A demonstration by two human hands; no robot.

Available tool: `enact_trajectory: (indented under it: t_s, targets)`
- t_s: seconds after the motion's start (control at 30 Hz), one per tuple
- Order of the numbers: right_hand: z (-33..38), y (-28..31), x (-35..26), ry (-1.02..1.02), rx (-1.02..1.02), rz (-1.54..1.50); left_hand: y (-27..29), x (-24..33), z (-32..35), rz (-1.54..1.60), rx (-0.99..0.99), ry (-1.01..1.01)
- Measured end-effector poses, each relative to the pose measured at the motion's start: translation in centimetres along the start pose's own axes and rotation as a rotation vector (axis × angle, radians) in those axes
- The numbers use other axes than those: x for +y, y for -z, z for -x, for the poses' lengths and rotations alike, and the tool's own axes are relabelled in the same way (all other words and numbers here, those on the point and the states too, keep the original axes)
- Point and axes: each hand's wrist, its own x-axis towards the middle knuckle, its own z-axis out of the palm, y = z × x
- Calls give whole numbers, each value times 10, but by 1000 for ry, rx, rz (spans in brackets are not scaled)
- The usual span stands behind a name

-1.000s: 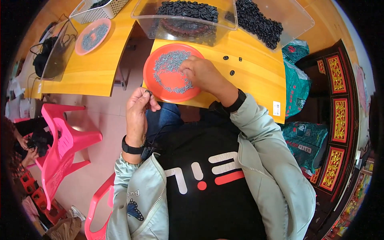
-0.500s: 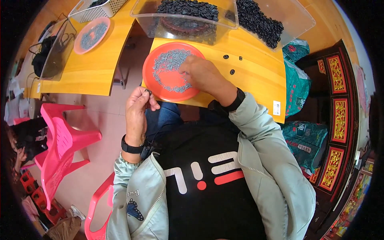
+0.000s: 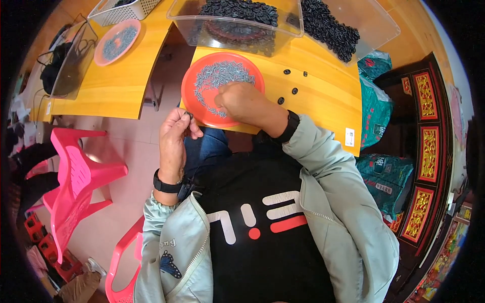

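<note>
A round red plate [image 3: 188, 96] holds many small, slim silvery pieces that look like screws [image 3: 222, 73]. My right hand [image 3: 238, 102] is over the near part of this plate, its fingers bunched together and pointing down at the pieces. Whatever those fingertips hold, if anything, is hidden. Just off the plate's near left rim, my left hand [image 3: 174, 129] pinches a small black oval piece [image 3: 189, 115] between thumb and forefinger. Several similar black pieces [image 3: 294, 91] lie on the yellow table [image 3: 323, 108] to the right of my right wrist.
Clear plastic bins [image 3: 242, 28] full of black pieces stand along the table's far side. On another table at left are a second plate [image 3: 97, 53] of silvery pieces and a white basket [image 3: 121, 16]. Pink chairs [image 3: 81, 171] stand at left, green bags [image 3: 386, 184] at right.
My right hand has moved left and nearer within the plate, and a black piece beside its wrist has come into view. My left hand stays nearly still. A dark-clothed person at far left has shifted.
</note>
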Motion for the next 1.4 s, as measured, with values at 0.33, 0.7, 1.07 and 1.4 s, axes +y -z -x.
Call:
enact_trajectory:
  t_s: [0.33,0.7,1.07,1.4]
  targets:
    - [-5,4,1,-122,-46,-72,-3,1,2,-11,-5,-2]
    - [22,35,-4,-535,148,-1235,-18,6,3,-90,-33,-4]
    - [26,47,-32,-528,225,-1300,-41,8,8,-322,-78,-101]
    - [27,42,-37,-472,202,-1243,-44,4,7,-422,-71,-150]
